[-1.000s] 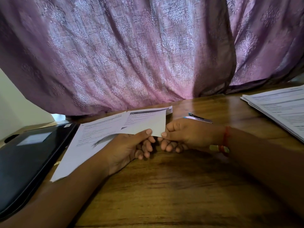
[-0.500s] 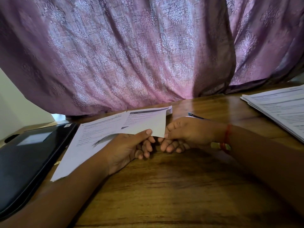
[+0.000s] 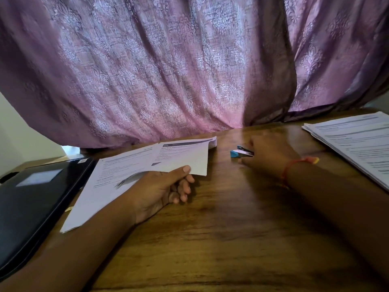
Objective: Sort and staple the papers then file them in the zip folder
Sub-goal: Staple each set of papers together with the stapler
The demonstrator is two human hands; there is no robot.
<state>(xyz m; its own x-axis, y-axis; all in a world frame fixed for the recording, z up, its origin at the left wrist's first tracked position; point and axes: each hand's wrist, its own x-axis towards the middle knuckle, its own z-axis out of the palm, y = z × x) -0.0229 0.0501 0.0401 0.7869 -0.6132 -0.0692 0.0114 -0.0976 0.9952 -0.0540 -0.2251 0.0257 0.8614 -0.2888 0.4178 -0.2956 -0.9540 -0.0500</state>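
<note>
Both hands are busy: the left hand [image 3: 160, 192] pinches a set of papers [image 3: 134, 171] by its near right corner, thumb on top and fingers curled beneath, lifting that corner off the counter [image 3: 221, 239]. The right hand [image 3: 267, 157], blurred, is at the blue stapler [image 3: 240, 153] near the far edge; whether its fingers have closed on it I cannot tell. A second paper stack [image 3: 355, 142] lies at the far right corner, and the black zip folder [image 3: 31, 199] sits at the left edge. The likely risk is that the sheets, held by one corner only, fan out or slide askew, so the staple would catch them misaligned or miss a page.
</note>
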